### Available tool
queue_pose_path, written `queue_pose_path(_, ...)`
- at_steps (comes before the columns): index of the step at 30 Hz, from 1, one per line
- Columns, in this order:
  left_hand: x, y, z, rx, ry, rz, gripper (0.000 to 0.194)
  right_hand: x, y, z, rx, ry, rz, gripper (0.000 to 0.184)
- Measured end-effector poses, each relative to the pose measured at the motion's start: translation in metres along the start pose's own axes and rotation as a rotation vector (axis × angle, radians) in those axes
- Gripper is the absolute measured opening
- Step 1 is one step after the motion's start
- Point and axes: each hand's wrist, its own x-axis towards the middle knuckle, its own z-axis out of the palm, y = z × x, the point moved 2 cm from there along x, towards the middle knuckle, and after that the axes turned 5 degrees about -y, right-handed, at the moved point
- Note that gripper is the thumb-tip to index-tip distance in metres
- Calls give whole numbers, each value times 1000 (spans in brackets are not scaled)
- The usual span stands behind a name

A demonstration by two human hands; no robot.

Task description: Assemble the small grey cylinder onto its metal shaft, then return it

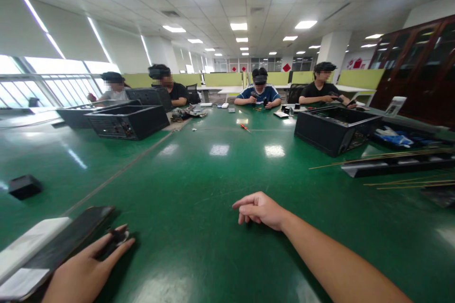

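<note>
At the lower left, my left hand (pixel 83 262) has its thumb and fingers around a small dark object with a pale curved edge (pixel 120 237); its kind cannot be made out. Right beside that hand lies a long dark flat board (pixel 85 222), with a white slab (pixel 30 241) along its left side. My right hand (pixel 261 210) is over the green table (pixel 199 184) near the middle, palm down. Its index finger stretches out to the left and the others are loosely bent, with nothing visible in them.
Black computer cases (pixel 130 120) stand at the left and a further case (pixel 334 128) at the right. A black box (pixel 24 186) sits at the left. An orange screwdriver (pixel 244 127) lies mid-table. Thin rods (pixel 401 155) rest on a black channel. Several people sit across, one in blue (pixel 259 92).
</note>
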Motion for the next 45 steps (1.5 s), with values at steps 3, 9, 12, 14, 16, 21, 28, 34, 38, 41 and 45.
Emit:
queue_pose_path(3, 6, 65, 4, -73, -76, 70, 43, 1, 1, -1, -22, 19, 28, 39)
queue_pose_path(9, 25, 202, 67, -353, -283, 478, 59, 1, -2, -22, -35, 254, -68, 47)
queue_pose_path(12, 20, 236, 108, -465, -398, 580, 57, 2, 0, -42, -70, 434, -143, 51)
queue_pose_path(14, 12, 243, 125, -472, -448, 647, 55, 4, 3, -51, -139, 506, -194, 53)
queue_pose_path(16, 6, 241, 133, -456, -486, 704, 53, 6, 7, -53, -230, 499, -211, 56)
queue_pose_path(21, 2, 233, 136, -465, -533, 757, 54, 5, 9, -39, -426, 408, -179, 56)
queue_pose_path(28, 3, 234, 137, -518, -442, 760, 30, -1, 2, -28, -653, 446, -132, 41)
queue_pose_path(34, -5, 238, 133, -596, -438, 912, 28, -5, -5, -22, -625, 401, -169, 35)
queue_pose_path(38, -8, 241, 132, -598, -452, 919, 26, -7, -5, -21, -622, 390, -189, 31)
queue_pose_path(41, -8, 242, 130, -610, -453, 916, 24, -6, -3, -22, -608, 402, -196, 27)
queue_pose_path(45, -6, 241, 130, -628, -444, 913, 26, -5, 0, -24, -611, 440, -209, 20)
